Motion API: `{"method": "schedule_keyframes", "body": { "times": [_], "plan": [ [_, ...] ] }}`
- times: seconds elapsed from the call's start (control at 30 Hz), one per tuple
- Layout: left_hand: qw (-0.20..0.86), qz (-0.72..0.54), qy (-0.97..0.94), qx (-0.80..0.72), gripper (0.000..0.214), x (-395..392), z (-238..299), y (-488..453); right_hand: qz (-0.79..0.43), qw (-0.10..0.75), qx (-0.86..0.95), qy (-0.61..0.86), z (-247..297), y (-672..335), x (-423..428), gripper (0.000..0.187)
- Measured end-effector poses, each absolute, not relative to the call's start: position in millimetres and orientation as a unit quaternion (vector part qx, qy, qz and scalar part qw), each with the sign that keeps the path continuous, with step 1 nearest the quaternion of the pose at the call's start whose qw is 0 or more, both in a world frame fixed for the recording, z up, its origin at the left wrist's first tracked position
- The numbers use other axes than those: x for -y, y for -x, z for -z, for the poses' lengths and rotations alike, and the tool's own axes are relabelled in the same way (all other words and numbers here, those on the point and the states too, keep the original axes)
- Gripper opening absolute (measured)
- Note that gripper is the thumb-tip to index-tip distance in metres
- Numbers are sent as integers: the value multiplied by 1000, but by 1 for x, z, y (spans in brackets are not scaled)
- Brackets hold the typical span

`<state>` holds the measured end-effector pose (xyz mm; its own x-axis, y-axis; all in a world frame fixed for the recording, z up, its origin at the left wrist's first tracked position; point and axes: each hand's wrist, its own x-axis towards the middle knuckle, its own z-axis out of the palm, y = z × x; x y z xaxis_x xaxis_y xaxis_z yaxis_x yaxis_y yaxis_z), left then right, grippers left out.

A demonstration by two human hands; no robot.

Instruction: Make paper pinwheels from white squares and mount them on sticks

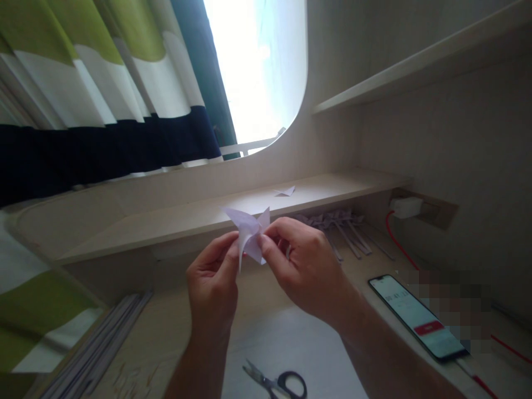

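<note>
A pale lilac paper pinwheel (pixel 248 228) with pointed blades is held up between my two hands, above the desk. My left hand (pixel 216 277) pinches its lower left side between thumb and fingers. From the right, my right hand (pixel 301 260) presses thumb and forefinger near its centre. A small red spot shows beneath the paper by the left fingers; I cannot tell what it is. Below the hands, a pair of scissors (pixel 276 382) with dark handles lies on a white sheet (pixel 307 343).
Several finished-looking paper pinwheels on sticks (pixel 332 219) lie under the shelf (pixel 344 183). A folded paper piece (pixel 286 192) rests on the shelf. At right lies a phone (pixel 418 316) with a red cable (pixel 401 246). Long paper sticks (pixel 102 343) are stacked at left.
</note>
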<state>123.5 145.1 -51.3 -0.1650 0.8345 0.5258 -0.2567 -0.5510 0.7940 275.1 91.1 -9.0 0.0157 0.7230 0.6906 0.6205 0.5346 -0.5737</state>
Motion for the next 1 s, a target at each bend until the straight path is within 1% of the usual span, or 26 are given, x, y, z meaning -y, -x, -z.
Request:
{"method": "schedule_keyframes", "body": {
  "times": [0.23,0.5,0.7,0.83,1.0],
  "plan": [
    [325,-720,-543,-286,18,-144,49,-122,-61,527,701,476,9,-276,-91,20],
    [354,-692,-567,-272,18,-142,43,-115,-113,524,712,453,7,-279,-92,23],
    [373,-690,-566,-255,18,-143,42,-115,-128,522,716,445,7,-280,-93,26],
    [391,-685,-569,-235,15,-144,43,-114,-159,530,715,428,9,-281,-96,23],
    [401,-687,-558,-236,16,-145,44,-113,-196,537,710,412,12,-282,-98,19]
  ]
}}
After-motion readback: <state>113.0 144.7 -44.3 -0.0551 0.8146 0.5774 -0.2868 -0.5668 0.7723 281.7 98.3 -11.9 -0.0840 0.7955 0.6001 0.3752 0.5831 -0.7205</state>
